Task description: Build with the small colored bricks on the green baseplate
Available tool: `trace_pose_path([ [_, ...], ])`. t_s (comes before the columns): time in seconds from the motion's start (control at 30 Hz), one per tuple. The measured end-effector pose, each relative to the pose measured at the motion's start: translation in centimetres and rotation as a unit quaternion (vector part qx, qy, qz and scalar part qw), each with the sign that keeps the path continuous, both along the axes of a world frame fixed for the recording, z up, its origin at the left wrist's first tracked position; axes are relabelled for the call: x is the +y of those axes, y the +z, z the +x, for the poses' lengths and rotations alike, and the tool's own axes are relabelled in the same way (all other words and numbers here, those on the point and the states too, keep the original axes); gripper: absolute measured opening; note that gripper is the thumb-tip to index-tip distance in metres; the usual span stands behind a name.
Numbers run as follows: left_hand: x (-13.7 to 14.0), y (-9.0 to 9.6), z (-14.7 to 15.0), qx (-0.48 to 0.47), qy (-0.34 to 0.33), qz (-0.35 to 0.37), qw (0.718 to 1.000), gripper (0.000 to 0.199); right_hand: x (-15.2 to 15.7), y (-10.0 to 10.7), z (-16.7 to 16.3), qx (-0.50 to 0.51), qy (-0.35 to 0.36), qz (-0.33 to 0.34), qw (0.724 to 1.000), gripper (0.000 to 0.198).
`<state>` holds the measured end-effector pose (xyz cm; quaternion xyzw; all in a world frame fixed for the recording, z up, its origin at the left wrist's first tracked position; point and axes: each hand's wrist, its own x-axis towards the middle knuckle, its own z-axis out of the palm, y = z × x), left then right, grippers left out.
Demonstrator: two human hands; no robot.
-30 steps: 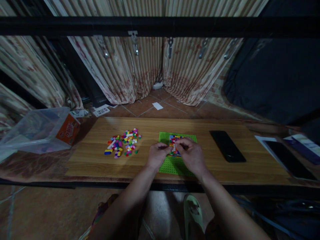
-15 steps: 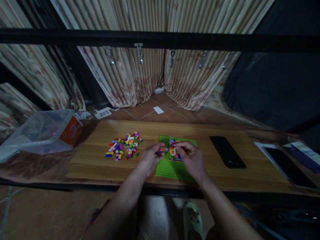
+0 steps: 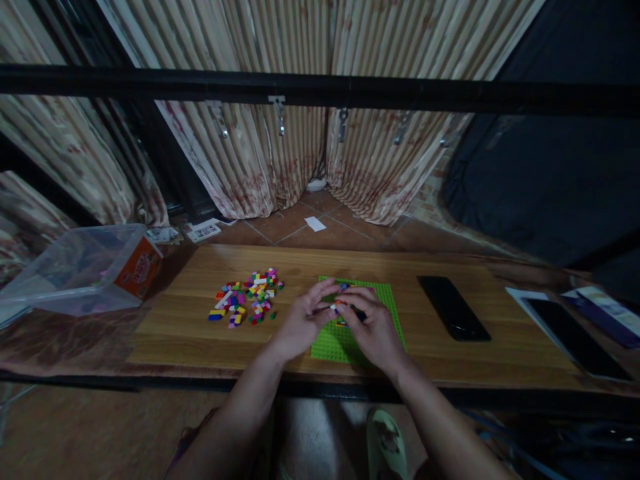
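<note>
My left hand is closed loosely, its fingers curled over the left part of a green studded baseplate. Small toy bricks, a white one and an orange-red one among them, show between its fingertips and those of my right hand. The right hand is closed in a pinch at these bricks, its thumb and forefinger almost touching the left fingers. Under the right hand sits a multicoloured brick build on the baseplate, mostly hidden. To the left lies a loose pile of toy bricks in many colours.
The wooden board carries a black phone-like slab on the right. A clear plastic bin with an orange label stands at the far left. Beyond the board's right end lies another dark flat device. A black bar crosses overhead.
My right hand has moved left from the brick build to my left hand, and their fingertips now meet over the baseplate. The build is more covered than before.
</note>
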<state>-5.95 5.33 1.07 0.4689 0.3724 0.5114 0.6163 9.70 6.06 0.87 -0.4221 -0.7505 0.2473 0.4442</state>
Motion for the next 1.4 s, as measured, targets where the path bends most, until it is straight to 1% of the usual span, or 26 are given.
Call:
trace_pose_path([
  [0.1,0.2,-0.7,0.1,0.042,0.02,0.015,0.999,0.05,0.2,-0.5,0.1,0.035,-0.007,-0.015,0.999,0.017],
  [0.23,0.3,-1.3,0.4,0.078,0.036,-0.001,0.996,0.032,0.4,-0.8,0.3,0.051,-0.02,-0.025,0.998,0.017],
  [0.4,-0.1,-1.0,1.3,0.104,0.071,0.01,0.992,0.013,0.3,-0.6,0.3,0.038,-0.026,-0.026,0.999,0.019],
  [0.57,-0.2,-1.3,1.9,0.128,0.105,0.002,0.986,0.007,0.3,-0.6,0.4,0.0,-0.042,0.001,0.999,0.019],
  [0.73,0.1,-1.6,1.0,0.2,0.119,0.005,0.972,0.006,0.8,-0.5,1.7,-0.03,-0.073,0.003,0.997,0.02],
  [0.8,0.2,-1.6,0.4,0.229,0.115,0.006,0.967,0.009,1.0,-0.5,2.3,-0.041,-0.08,0.007,0.996,0.021],
  [0.9,0.1,-1.6,-0.2,0.263,0.082,0.005,0.961,0.017,0.9,-0.6,2.6,-0.07,-0.063,0.013,0.995,0.022],
  [1.03,-0.3,-1.4,-0.4,0.317,0.037,0.009,0.948,0.025,0.5,-0.8,2.2,-0.11,-0.032,0.009,0.993,0.019],
  [1.23,-0.6,-1.3,-0.3,0.336,0.02,0.021,0.941,0.032,0.4,-0.9,2.1,-0.142,-0.019,0.016,0.989,0.013],
  [1.4,-0.6,-2.0,0.0,0.338,0.004,0.028,0.941,0.032,0.5,-1.0,2.1,-0.152,-0.025,0.026,0.988,0.012],
])
